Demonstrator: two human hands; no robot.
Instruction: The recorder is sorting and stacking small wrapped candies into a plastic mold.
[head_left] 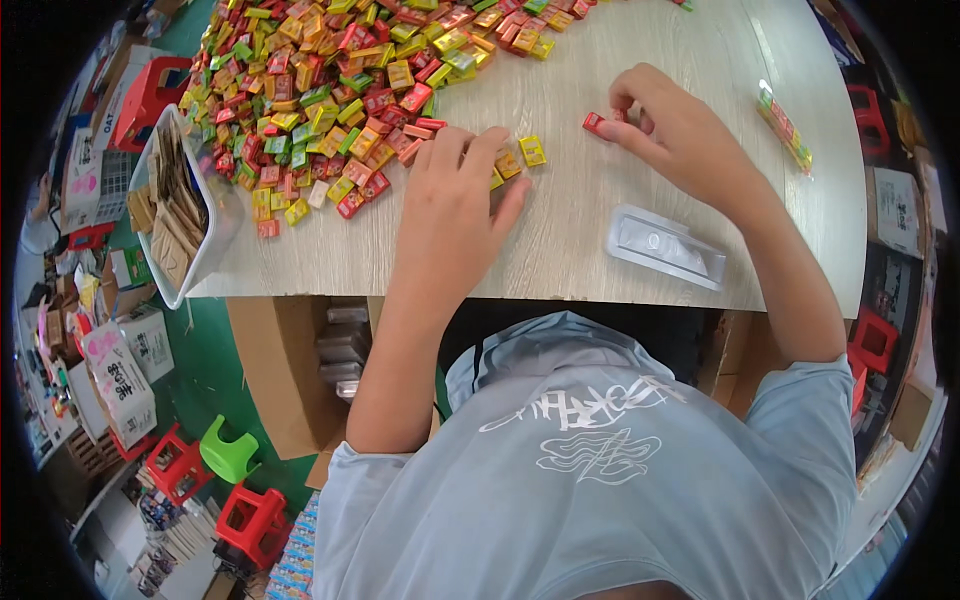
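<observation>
Head view, and I've got both hands over the pale wood-grain tabletop (800,225). On the right hand (672,128), thumb and fingers are closed in a narrow pinch — there's a small red rectangular box (594,122) held at the fingertips, clear of the big pile. The left hand (448,190) is palm down at the pile's near right edge, thumb spread away from the fingers; whether it grips anything underneath, I can't tell from here. Just beside that thumb I spot a small yellow rectangular box (533,151), with others partly tucked by the fingers.

The heap of small red, yellow, orange and green boxes (330,90) sprawls across the upper left. Nearer the person lies a clear plastic rectangular tray (665,245), below the right hand — and out right, a slim clear packet with colourful contents (785,128). Over left, a white plastic bin (205,255) holds brown papery pieces (175,205).
</observation>
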